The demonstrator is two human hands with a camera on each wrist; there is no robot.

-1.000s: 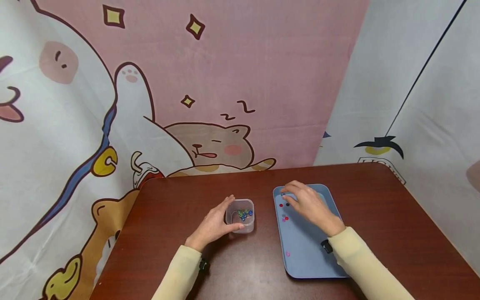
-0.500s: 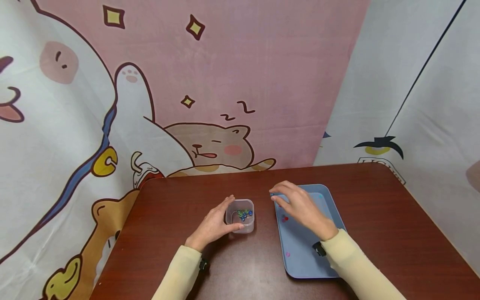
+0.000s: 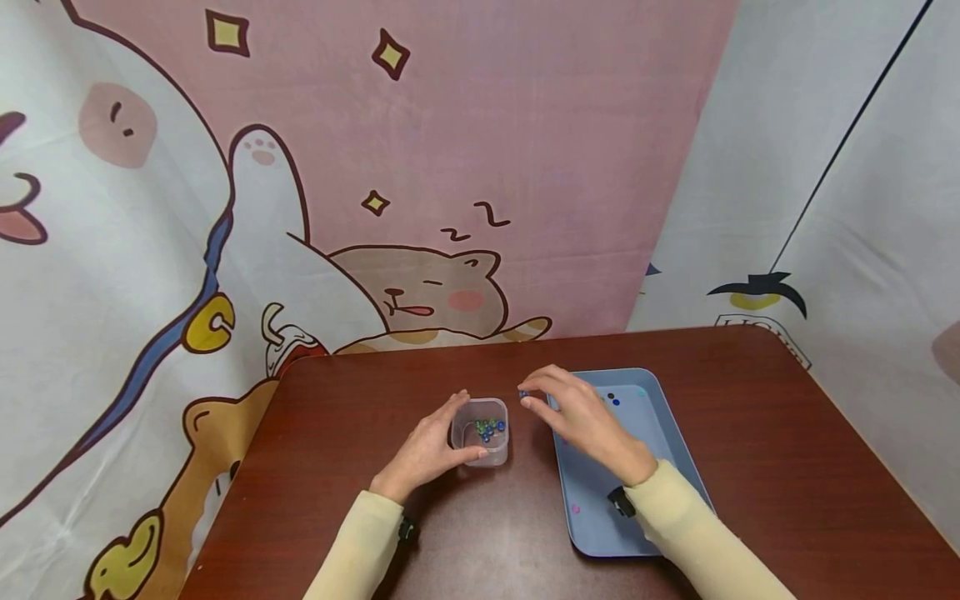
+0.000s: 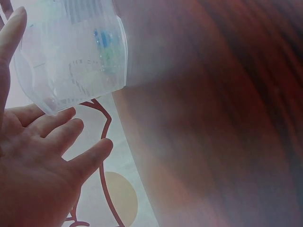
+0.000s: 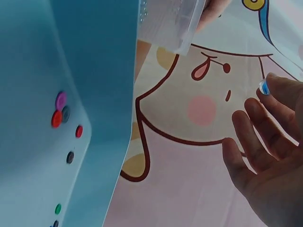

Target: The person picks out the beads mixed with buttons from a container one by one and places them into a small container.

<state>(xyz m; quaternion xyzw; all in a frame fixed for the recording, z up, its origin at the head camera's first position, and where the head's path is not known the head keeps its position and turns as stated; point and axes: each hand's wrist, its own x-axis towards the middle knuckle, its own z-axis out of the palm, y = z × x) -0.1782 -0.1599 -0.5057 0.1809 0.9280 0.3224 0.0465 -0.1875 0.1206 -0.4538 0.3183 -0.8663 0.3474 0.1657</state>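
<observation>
My left hand holds a clear plastic container, its thumb along the near side and its fingers round the left and far side. Inside the container lie several blue and green marbles. Between thumb and forefinger, my right hand pinches a clear and blue marble. That hand is above the far left corner of a blue tray, with its fingertips past the rim, between tray and container. In the right wrist view the other fingers are spread, apart from the marble.
Several small coloured discs lie in the tray, among them a red disc, a purple disc and a green disc. A brown table carries everything. Behind it hangs a printed cloth.
My right hand has lifted from the tray's far left part and moved left past its rim, carrying the marble. The left hand and container have stayed in place.
</observation>
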